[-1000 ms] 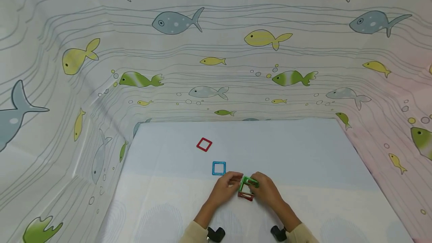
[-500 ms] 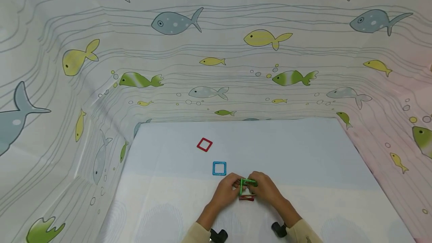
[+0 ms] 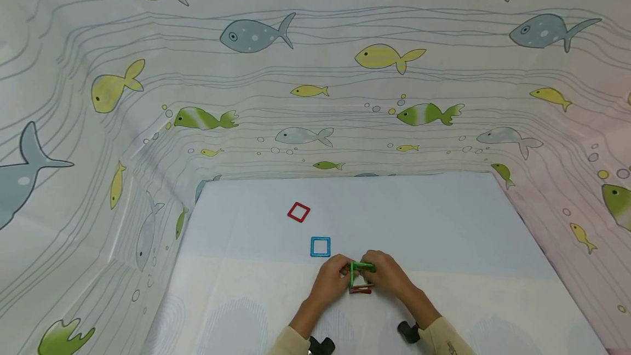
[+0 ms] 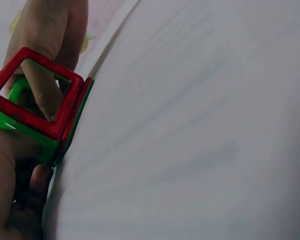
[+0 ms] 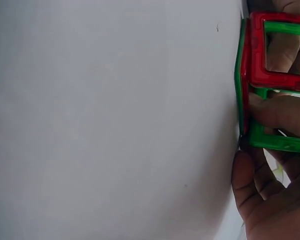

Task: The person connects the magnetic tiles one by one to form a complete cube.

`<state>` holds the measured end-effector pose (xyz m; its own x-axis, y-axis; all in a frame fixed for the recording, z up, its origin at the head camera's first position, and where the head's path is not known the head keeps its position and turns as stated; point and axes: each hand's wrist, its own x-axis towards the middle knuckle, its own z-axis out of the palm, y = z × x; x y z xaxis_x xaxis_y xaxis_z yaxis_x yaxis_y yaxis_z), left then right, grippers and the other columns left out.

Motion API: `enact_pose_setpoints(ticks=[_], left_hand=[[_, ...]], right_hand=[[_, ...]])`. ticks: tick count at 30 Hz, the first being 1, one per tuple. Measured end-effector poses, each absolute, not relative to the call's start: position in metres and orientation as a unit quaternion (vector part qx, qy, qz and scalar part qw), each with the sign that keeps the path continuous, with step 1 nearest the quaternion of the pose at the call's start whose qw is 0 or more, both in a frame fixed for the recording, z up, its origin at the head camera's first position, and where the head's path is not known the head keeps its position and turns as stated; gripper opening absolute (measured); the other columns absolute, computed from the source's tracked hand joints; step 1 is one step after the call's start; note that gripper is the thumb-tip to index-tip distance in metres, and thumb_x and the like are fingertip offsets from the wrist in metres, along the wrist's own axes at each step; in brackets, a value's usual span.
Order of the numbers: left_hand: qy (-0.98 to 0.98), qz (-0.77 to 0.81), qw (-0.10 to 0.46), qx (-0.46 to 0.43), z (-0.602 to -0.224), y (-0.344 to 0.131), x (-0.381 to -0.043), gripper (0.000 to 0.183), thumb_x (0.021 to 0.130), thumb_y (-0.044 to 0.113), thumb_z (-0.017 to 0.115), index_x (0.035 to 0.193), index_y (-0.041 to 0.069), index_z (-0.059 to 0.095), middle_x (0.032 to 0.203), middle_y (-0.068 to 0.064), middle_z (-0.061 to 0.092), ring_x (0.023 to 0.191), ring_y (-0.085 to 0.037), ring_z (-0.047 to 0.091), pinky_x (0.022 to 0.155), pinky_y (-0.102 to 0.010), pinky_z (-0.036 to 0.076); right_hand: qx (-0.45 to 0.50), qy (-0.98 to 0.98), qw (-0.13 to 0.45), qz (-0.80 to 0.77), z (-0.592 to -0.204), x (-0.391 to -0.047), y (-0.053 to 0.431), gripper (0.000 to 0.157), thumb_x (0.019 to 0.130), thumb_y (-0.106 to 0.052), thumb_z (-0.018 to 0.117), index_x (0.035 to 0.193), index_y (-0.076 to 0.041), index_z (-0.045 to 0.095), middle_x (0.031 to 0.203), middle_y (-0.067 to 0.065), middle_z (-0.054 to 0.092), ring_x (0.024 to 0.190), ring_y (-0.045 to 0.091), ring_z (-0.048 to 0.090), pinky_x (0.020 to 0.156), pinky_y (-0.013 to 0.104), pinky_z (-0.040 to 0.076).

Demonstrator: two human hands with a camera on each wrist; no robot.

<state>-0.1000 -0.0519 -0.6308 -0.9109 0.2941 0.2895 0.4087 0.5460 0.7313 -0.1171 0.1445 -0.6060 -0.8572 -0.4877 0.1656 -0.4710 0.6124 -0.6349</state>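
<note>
Between the two hands is a small box of square magnetic tiles, open-framed, in red and green. One red tile [image 4: 67, 110] forms the side nearest the person, and a green tile [image 5: 277, 142] stands at a side. At the bottom, a red and a green tile lie flat together against the table. My left hand [image 3: 330, 278] pinches the box's left green side, fingers partly behind it. The right hand [image 3: 389, 273] grips the box's right side, its thumb inside the frame in the right wrist view. Some fingertips are hidden behind the tiles.
A blue square tile [image 3: 320, 255] lies flat just beyond the left hand. Farther back lies a red square tile [image 3: 294, 218], turned like a diamond. The white table [image 3: 443, 223] is bordered by a fish-print cloth [image 3: 345, 114] at the back and sides.
My left hand has moved in to the right and taken hold of the green side. The tile box has turned slightly and now stands straighter. Over the last half second little moves.
</note>
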Motion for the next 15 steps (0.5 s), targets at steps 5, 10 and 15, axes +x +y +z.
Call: enact_pose_setpoints(ticks=[5,10,15], left_hand=[[-0.881,-0.425,0.086,-0.192,-0.6307,-0.0499,-0.1000,0.014,0.083,0.010,0.080,0.095,0.012,0.072,0.085,0.004,0.065,0.076,0.000,0.057,0.067,-0.013,0.049],[-0.880,-0.429,0.087,-0.185,-0.6295,-0.0490,-0.0997,0.013,0.083,0.010,0.079,0.094,0.012,0.072,0.084,0.005,0.065,0.076,0.000,0.057,0.067,-0.013,0.049],[-0.879,-0.434,0.078,-0.181,-0.6292,-0.0482,-0.0995,0.011,0.084,0.010,0.078,0.094,0.012,0.072,0.084,0.005,0.064,0.076,0.000,0.057,0.067,-0.014,0.049]], right_hand=[[-0.262,0.899,0.016,-0.350,-0.6084,-0.1177,0.1441,0.018,0.081,-0.001,0.079,0.085,-0.017,0.071,0.081,-0.009,0.064,0.074,0.001,0.051,0.064,0.021,0.044],[-0.247,0.902,0.026,-0.353,-0.6092,-0.1172,0.1443,0.017,0.081,-0.004,0.079,0.087,-0.017,0.071,0.084,-0.008,0.064,0.074,0.001,0.051,0.065,0.022,0.044],[-0.225,0.902,0.043,-0.366,-0.6074,-0.1148,0.1472,0.016,0.083,-0.008,0.079,0.091,-0.019,0.071,0.089,-0.009,0.064,0.078,0.001,0.055,0.067,0.022,0.048]])
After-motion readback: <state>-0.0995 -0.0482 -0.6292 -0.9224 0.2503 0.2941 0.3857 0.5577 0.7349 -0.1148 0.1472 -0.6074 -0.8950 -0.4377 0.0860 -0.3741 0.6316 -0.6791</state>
